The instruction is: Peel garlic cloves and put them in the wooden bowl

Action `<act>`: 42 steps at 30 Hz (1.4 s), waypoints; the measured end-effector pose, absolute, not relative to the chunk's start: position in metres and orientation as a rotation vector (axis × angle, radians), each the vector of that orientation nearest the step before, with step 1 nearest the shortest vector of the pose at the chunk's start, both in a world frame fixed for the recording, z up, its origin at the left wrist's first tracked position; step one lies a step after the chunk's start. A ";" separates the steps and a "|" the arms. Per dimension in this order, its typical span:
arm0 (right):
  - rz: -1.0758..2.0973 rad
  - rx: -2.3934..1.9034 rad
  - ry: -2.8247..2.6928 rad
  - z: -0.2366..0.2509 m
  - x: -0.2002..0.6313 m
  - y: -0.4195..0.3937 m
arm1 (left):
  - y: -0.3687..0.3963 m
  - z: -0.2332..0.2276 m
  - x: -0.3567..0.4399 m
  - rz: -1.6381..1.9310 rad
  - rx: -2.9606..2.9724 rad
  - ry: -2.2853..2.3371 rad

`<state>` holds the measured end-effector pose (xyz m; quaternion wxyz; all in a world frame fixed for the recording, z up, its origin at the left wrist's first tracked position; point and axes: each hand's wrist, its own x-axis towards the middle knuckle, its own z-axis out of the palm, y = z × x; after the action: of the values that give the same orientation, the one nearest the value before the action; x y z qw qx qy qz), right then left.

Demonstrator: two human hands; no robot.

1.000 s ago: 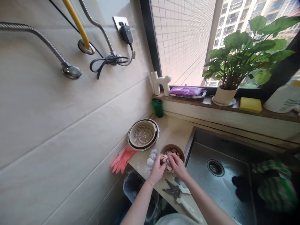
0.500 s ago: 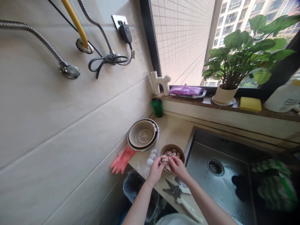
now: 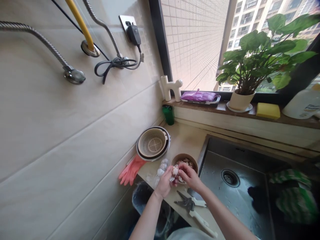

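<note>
Garlic (image 3: 175, 170), by its look, is held over the near left rim of a bowl (image 3: 185, 155) of pale pieces (image 3: 191, 163); the left hand (image 3: 163, 185) is clamped on it; the right hand (image 3: 190, 177) has its fingertips at its side, whether pinching I cannot tell; the step looks like peeling or splitting; the next move seems to call for a firm left hold and a fine right pinch; the bowl stands by the sink's (image 3: 217, 196) left edge, white bulbs (image 3: 163, 165) to its left; shears (image 3: 192, 204) lie along the counter's (image 3: 188, 136) near edge.
</note>
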<state>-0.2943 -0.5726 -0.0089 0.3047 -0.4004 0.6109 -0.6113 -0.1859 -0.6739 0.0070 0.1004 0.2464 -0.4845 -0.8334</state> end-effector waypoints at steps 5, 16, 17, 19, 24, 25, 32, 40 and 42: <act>-1.594 -1.153 1.744 -0.007 -0.295 -0.572 | -0.674 0.008 -0.188 -2.593 0.724 -1.179; -1.553 -1.022 1.614 -0.004 -0.289 -0.573 | -0.669 -0.001 -0.192 -2.396 0.787 -1.423; -1.525 -1.044 1.604 -0.003 -0.290 -0.572 | -0.670 -0.001 -0.192 -2.401 0.790 -1.440; -1.468 -1.140 1.656 0.000 -0.291 -0.571 | -0.671 0.000 -0.192 -2.411 0.793 -1.451; -1.429 -1.337 1.877 -0.001 -0.288 -0.571 | -0.667 0.000 -0.190 -2.391 0.848 -1.426; -1.440 -1.336 1.897 -0.002 -0.287 -0.572 | -0.666 -0.001 -0.190 -2.390 0.858 -1.416; -1.544 -1.199 1.923 -0.012 -0.281 -0.579 | -0.665 0.000 -0.198 -2.390 0.886 -1.339; -1.443 -1.267 1.914 -0.006 -0.286 -0.568 | -0.662 0.003 -0.202 -2.298 0.953 -1.420; -1.430 -1.347 1.834 -0.001 -0.288 -0.566 | -0.661 0.006 -0.201 -2.272 0.993 -1.484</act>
<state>-0.2881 -0.5658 -0.0012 0.2250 -0.4884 0.6649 -0.5184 -0.2009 -0.6611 0.0057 0.1257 0.3410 -0.5095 -0.7800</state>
